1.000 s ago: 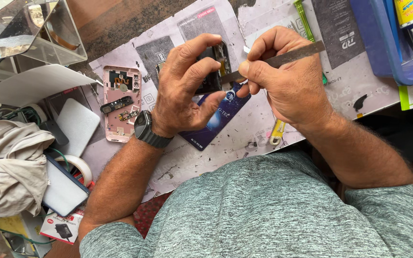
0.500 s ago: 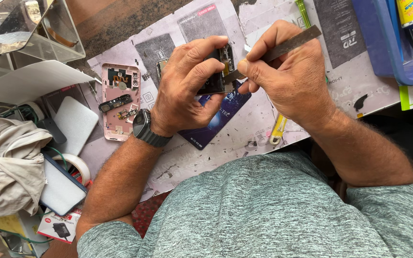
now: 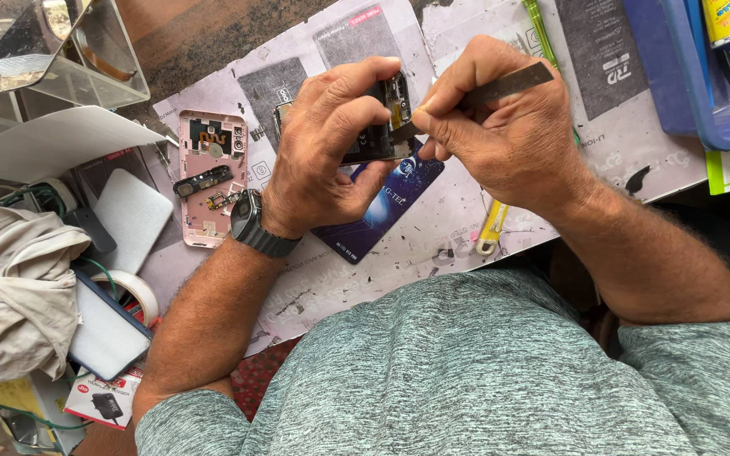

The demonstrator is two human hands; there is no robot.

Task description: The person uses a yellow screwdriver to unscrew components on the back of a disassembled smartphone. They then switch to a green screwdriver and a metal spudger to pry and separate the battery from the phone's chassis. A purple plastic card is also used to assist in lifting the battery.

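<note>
My left hand (image 3: 331, 143), with a dark watch (image 3: 251, 224) on its wrist, grips a small black opened phone (image 3: 386, 118) above the paper-covered bench. My right hand (image 3: 500, 127) pinches a flat metal tool (image 3: 500, 87), and the tool's tip touches the phone's right edge. Under my hands lies a dark blue card (image 3: 390, 207). Most of the phone is hidden by my left fingers.
A pink phone back with exposed parts (image 3: 210, 177) lies to the left. Further left are a white pad (image 3: 133, 215), a tape roll (image 3: 133, 291), a grey cloth (image 3: 10, 287) and a glass box (image 3: 52, 51). A yellow tool (image 3: 492, 230) lies by my right wrist; a blue tray (image 3: 694, 76) holds a glue tube.
Both hands have stayed together over the phone. The metal tool has tilted slightly and its tip has shifted along the phone's edge.
</note>
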